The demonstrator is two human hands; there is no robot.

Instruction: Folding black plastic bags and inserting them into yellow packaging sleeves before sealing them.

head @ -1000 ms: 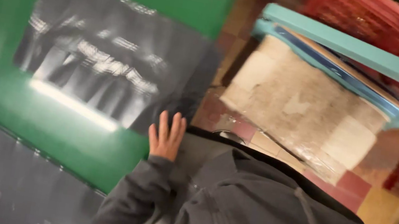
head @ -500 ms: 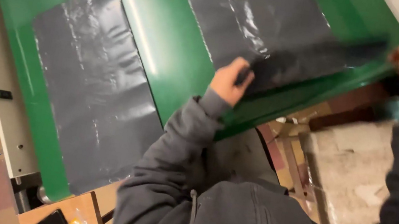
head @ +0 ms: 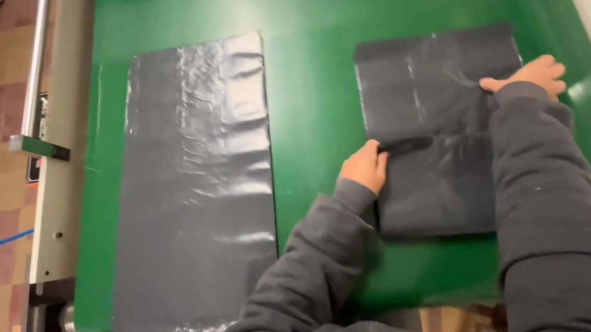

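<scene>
left hand point(head: 364, 167) grip pinching dark plastic sheet point(head: 436, 125) edge; right hand point(head: 529, 75) flat on it | green table point(head: 318, 75)

Two flat dark grey plastic bags lie on the green counter point(head: 304, 112): a long bag point(head: 193, 189) left of centre, a shorter bag point(head: 435, 133) at upper right.

A small dark label point(head: 34, 168) sits on the grey frame at the left edge, too small to make out.

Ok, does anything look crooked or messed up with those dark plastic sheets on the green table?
The smaller dark grey plastic sheet lies askew to the green table's edges, a raised crease near the left hand. The right hand presses its far corner.
</scene>
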